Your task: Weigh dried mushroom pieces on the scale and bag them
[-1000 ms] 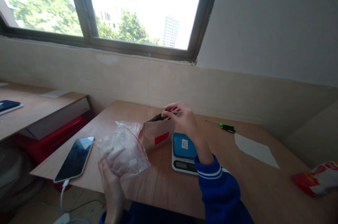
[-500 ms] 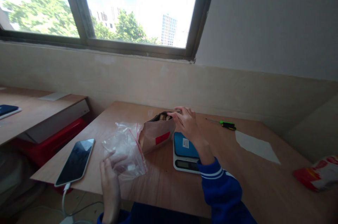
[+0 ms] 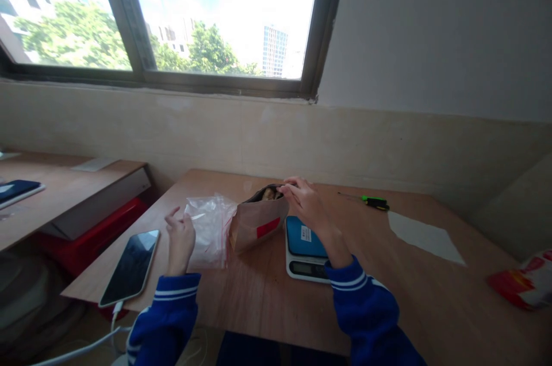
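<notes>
Left hand [image 3: 179, 239] off zip bag [image 3: 210, 232], fingers spread, now just beside it: bag released. Right hand [image 3: 308, 205] on rim of open kraft paper bag [image 3: 257, 227], firmness of grip unclear; bag stood beside digital scale [image 3: 302, 249].

Zip bag [image 3: 209, 232], paper bag [image 3: 259, 225] between hands [image 3: 179, 239] [image 3: 308, 205]

Blue sleeves [image 3: 371, 311], white cuff stripes [image 3: 348, 281], bare hands [image 3: 307, 205]
</notes>
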`<action>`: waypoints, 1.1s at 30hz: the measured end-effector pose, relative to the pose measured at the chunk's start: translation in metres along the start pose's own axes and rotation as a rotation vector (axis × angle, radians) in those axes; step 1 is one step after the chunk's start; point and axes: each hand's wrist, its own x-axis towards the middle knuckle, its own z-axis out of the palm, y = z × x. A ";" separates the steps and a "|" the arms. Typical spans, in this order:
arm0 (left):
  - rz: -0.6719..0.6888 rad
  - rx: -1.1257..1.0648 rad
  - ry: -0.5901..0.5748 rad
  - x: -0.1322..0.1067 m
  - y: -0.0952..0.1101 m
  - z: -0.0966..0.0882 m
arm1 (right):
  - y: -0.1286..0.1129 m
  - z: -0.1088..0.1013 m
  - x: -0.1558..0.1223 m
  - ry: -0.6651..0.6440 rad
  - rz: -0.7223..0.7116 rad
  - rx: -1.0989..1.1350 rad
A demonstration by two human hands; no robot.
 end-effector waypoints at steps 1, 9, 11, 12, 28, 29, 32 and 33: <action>0.024 0.018 -0.001 0.002 0.001 0.001 | 0.000 -0.001 0.001 -0.008 0.003 0.046; 0.434 0.456 -0.057 0.003 0.022 -0.008 | 0.001 0.002 0.005 -0.056 -0.029 0.153; 0.542 0.486 -0.224 -0.004 0.017 -0.003 | 0.002 0.007 0.007 -0.028 -0.038 0.153; 0.562 0.514 -0.328 -0.009 0.011 0.002 | 0.002 0.009 0.007 -0.012 -0.044 0.155; 0.510 0.144 -0.354 -0.027 -0.001 0.024 | 0.004 0.015 0.019 -0.126 -0.050 0.005; 0.526 0.052 -0.432 -0.034 0.005 0.025 | 0.004 0.014 0.020 -0.139 -0.053 -0.004; 0.450 -0.083 -0.655 -0.055 0.015 0.036 | 0.004 0.008 0.020 -0.139 -0.061 -0.012; 0.419 -0.110 -0.678 -0.060 0.016 0.042 | 0.004 0.005 0.019 -0.127 -0.060 -0.012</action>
